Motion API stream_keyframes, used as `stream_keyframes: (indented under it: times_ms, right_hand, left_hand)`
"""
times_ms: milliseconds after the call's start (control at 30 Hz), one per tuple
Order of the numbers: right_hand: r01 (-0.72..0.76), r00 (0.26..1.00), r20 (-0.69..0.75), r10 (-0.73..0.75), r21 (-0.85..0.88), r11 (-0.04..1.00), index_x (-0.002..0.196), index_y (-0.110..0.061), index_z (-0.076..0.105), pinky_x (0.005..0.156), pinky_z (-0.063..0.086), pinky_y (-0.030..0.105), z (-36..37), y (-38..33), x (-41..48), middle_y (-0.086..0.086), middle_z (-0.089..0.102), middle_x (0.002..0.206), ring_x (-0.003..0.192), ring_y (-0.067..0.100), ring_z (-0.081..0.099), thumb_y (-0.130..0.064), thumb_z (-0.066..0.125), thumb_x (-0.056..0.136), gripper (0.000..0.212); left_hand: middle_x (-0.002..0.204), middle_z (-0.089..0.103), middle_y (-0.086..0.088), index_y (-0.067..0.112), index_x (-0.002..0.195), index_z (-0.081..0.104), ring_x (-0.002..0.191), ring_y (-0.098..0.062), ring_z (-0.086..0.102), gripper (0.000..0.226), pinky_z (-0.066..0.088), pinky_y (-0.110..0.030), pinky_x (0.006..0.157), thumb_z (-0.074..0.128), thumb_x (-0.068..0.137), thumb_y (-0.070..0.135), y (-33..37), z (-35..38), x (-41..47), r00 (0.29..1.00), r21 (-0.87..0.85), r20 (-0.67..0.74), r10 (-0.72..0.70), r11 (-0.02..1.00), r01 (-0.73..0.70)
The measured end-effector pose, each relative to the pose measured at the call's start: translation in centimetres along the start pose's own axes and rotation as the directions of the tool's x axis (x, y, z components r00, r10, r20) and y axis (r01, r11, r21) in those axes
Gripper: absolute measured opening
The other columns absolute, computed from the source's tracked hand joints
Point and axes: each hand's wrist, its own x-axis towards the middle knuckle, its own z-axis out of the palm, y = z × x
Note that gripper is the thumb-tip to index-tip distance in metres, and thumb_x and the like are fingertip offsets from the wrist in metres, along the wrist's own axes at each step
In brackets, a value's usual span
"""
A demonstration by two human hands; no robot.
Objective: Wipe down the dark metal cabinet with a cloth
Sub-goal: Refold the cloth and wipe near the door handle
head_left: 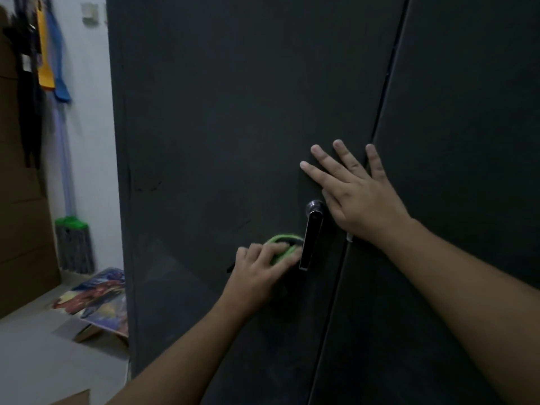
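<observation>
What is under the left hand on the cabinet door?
A green cloth lies under the left hand, pressed against the dark cabinet door beside the handle. Only its upper edge shows; the fingers cover the rest.

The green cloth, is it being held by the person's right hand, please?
No, the left hand presses the green cloth to the cabinet door; the right hand lies flat and empty.

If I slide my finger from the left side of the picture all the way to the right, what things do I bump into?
Hanging clothes → mop → colourful picture board on the floor → left hand on the green cloth → silver door handle → right hand flat on the dark cabinet.
</observation>
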Motion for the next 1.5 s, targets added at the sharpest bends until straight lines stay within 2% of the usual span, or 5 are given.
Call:
stream_keyframes:
  times_ms: [267,667,1067,1367,1500]
  right_hand:
    - [-0.082,0.996,0.029,0.078,0.156,0.984,0.154,-0.041,0.029,0.121,-0.009,0.053,-1.1,-1.3,0.1,-0.017,0.013,0.165,0.154,0.015,0.001,-0.020,0.046,0.095,0.065]
    - [0.007,1.000,-0.020,-0.005,0.087,0.996,0.138,-0.029,0.052,0.119,0.010,0.065,0.5,-8.7,3.7,0.010,0.026,0.161,0.152,0.041,0.008,-0.037,0.049,0.087,0.052]
    - [0.009,0.998,-0.064,-0.020,-0.166,0.986,0.154,-0.023,0.032,0.115,0.022,0.068,2.5,-9.6,3.1,0.020,0.018,0.163,0.149,0.047,0.014,-0.041,0.037,0.090,0.067]
    - [0.138,0.986,-0.066,-0.152,-0.178,0.974,0.151,-0.021,0.040,0.116,0.027,0.062,3.4,-9.6,2.5,0.021,0.023,0.162,0.147,0.047,0.021,-0.038,0.039,0.091,0.063]
    - [0.164,0.980,-0.079,-0.181,-0.185,0.969,0.148,-0.021,0.045,0.115,0.030,0.060,3.8,-9.6,2.3,0.020,0.029,0.160,0.146,0.046,0.026,-0.034,0.041,0.090,0.059]
  left_hand:
    - [0.128,0.055,-0.001,0.035,0.146,0.040,0.100,-0.024,0.056,0.071,0.043,-0.039,0.072,0.066,0.081,0.020,-3.3,-1.4,-4.5,0.945,0.114,0.240,0.224,0.960,-0.257]
    - [0.117,0.057,-0.013,0.017,0.136,0.057,0.103,-0.025,0.047,0.044,0.034,-0.025,0.089,0.062,0.092,0.012,-8.4,-4.9,4.5,0.672,-0.337,-0.285,-0.683,0.728,0.597]
    - [0.132,0.039,-0.002,0.038,0.147,0.029,0.102,-0.026,0.041,0.075,0.034,-0.041,0.086,0.055,0.076,0.038,-3.4,1.8,-7.3,0.953,-0.018,-0.032,-0.303,0.953,0.302]
    - [0.136,0.046,0.000,0.034,0.152,0.033,0.110,-0.023,0.048,0.069,0.043,-0.042,0.083,0.062,0.090,0.020,-3.8,3.0,-13.5,0.905,0.065,0.227,0.358,0.922,-0.381]
    - [0.136,0.043,-0.005,0.033,0.148,0.036,0.102,-0.028,0.049,0.066,0.036,-0.042,0.082,0.063,0.089,0.023,-6.9,1.7,-11.4,0.990,0.075,0.084,0.116,0.990,-0.122]
